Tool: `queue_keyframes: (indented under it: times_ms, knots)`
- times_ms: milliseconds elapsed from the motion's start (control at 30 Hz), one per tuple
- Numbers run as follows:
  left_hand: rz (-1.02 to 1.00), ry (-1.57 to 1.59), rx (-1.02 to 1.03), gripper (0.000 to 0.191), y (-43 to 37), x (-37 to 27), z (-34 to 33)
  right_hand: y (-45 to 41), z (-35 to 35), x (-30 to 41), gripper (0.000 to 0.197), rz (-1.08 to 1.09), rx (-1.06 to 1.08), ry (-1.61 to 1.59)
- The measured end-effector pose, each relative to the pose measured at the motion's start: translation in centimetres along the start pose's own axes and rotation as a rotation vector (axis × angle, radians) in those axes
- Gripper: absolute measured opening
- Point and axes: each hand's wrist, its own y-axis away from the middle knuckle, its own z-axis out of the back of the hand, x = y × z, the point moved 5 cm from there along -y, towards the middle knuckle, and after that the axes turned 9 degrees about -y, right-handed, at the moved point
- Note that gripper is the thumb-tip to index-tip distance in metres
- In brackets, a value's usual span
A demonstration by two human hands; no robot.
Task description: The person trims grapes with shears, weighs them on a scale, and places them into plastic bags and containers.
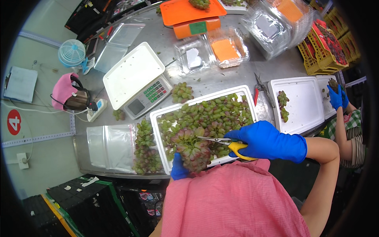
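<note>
My left hand [179, 168], in a blue glove, holds up a bunch of green and reddish grapes [192, 148] near the front rim of a white foam tray [204, 100]. Part of that hand is hidden behind the grapes. My right hand [260, 142], gloved in blue too, grips scissors with yellow handles [238, 148]; their blades point left and reach the upper part of the bunch. Many loose grapes [201, 111] lie in the tray. Left of the tray are more bunches [145, 148] beside clear plastic bags [109, 148].
A white digital scale [134, 74] and an orange scale [194, 14] stand behind. Clear plastic boxes [228, 50], red-handled snips [260, 89] and a second foam tray [299, 103] are on the metal table. At the right, a co-worker's gloved hands [336, 97] hold grapes.
</note>
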Motion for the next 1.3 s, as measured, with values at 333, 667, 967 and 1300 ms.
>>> queue_keyframes:
  times_ms: [333,667,967,1300]
  knots:
    - [-0.114,0.004,-0.108,0.066,-0.1,-0.3,0.7,0.1,0.3,0.6,0.04,-0.03,-0.051,-0.32]
    - [-0.031,-0.106,0.054,0.066,-1.1,-0.2,0.2,-0.9,0.5,1.3,0.041,0.035,-0.202,-0.586]
    - [0.048,-0.194,0.195,0.066,-0.7,-0.2,-0.1,-3.7,-0.8,3.5,0.056,0.266,-0.104,-0.669]
    - [0.038,-0.425,0.27,0.066,-1.7,-0.6,0.8,-0.7,0.7,3.5,0.042,-0.026,0.056,-0.589]
